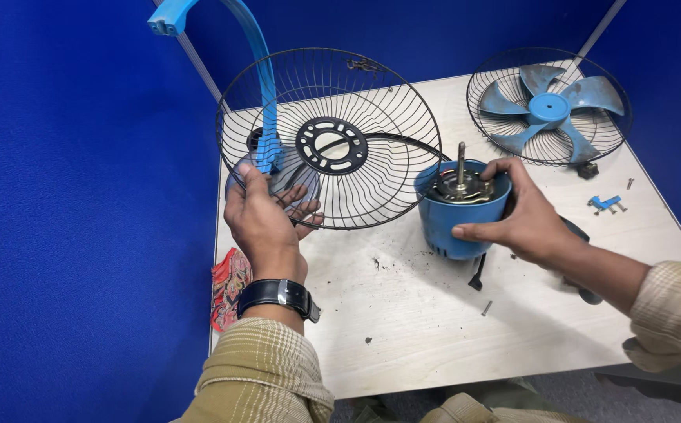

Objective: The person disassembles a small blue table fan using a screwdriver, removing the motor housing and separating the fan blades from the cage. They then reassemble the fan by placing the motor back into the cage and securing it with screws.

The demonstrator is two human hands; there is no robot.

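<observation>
While gripping the lower rim of one black wire grille (329,139), left hand (266,215) keeps fingers hooked through the wires, thumb up beside one blue curved arm (262,86); wears one black wristwatch (278,295). Holds that grille tilted upright over the table's (434,337) far left corner, with one black ring plate at its centre. Right hand (525,215) wraps around one blue motor (458,207), fingers curled over the rim and thumb pressed to the near side, clasping it firmly. Stands upright on the table, just right of the grille, with one metal shaft (461,160) poking straight up from the copper-coloured top. Farther back on the right: one second grille (548,106) lying flat, carrying one blue blade hub with five blades. Near that, one small blue clip (604,203) and one or two tiny screws, too small to count surely. Closer in: one loose screw (486,308) below the motor, one dark tool-like piece (478,274) partly hidden under the right hand, scattered dark specks. Off the left edge, one red patterned cloth (229,286). Two hands, two grilles, one motor in all.
</observation>
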